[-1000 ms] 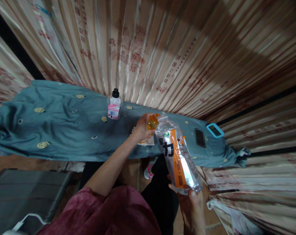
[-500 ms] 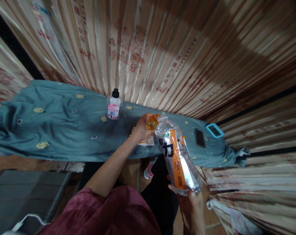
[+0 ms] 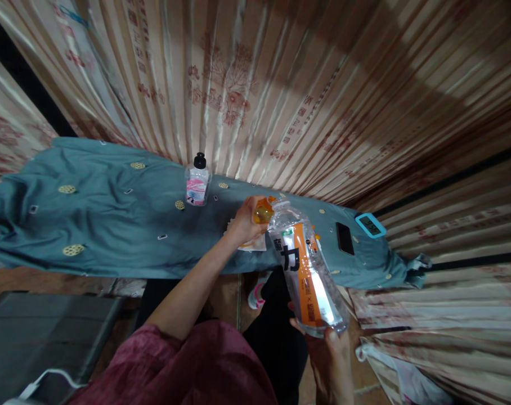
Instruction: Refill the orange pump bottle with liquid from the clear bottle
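My right hand (image 3: 329, 351) grips the base of a large clear plastic bottle (image 3: 308, 270) with an orange and white label, tilted so its neck points away from me. Its mouth meets a small amber container (image 3: 264, 212) that my left hand (image 3: 245, 220) holds over the table. Under my left hand lies a pale paper or cloth (image 3: 253, 243). The table is covered with a blue-grey cloth (image 3: 99, 219) with small yellow motifs.
A small clear bottle with a black cap and pink label (image 3: 197, 180) stands near the back of the table. At the right end lie a dark phone (image 3: 345, 238) and a blue-framed device (image 3: 371, 224). Striped curtains (image 3: 281, 90) hang behind; a dark surface (image 3: 44, 337) sits lower left.
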The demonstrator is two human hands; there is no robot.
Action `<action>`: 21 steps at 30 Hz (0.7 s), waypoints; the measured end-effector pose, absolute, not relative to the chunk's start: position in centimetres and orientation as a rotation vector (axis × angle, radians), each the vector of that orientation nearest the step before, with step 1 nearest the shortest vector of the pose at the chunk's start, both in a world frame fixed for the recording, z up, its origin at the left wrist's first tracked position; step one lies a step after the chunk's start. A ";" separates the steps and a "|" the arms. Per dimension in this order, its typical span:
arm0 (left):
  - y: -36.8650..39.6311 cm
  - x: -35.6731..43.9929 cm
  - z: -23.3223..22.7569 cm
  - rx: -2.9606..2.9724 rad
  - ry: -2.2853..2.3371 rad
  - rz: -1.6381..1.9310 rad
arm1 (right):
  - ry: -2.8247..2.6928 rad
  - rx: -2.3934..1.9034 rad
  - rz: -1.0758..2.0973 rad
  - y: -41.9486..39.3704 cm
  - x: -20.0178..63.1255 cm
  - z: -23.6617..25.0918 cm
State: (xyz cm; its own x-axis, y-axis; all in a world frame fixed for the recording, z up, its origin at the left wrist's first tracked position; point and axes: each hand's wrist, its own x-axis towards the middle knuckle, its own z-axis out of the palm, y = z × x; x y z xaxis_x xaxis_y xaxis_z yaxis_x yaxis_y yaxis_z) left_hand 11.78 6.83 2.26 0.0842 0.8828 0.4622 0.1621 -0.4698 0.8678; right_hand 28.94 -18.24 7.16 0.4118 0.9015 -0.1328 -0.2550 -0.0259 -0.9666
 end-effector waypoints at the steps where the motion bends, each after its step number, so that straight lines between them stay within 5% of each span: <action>1: 6.8 11.8 2.3 1.722 1.035 1.432 | -0.671 -1.260 1.041 -18.2 28.9 7.2; 21: 7.0 11.6 1.5 1.594 0.999 1.470 | -0.622 -1.175 1.021 -18.4 28.5 6.3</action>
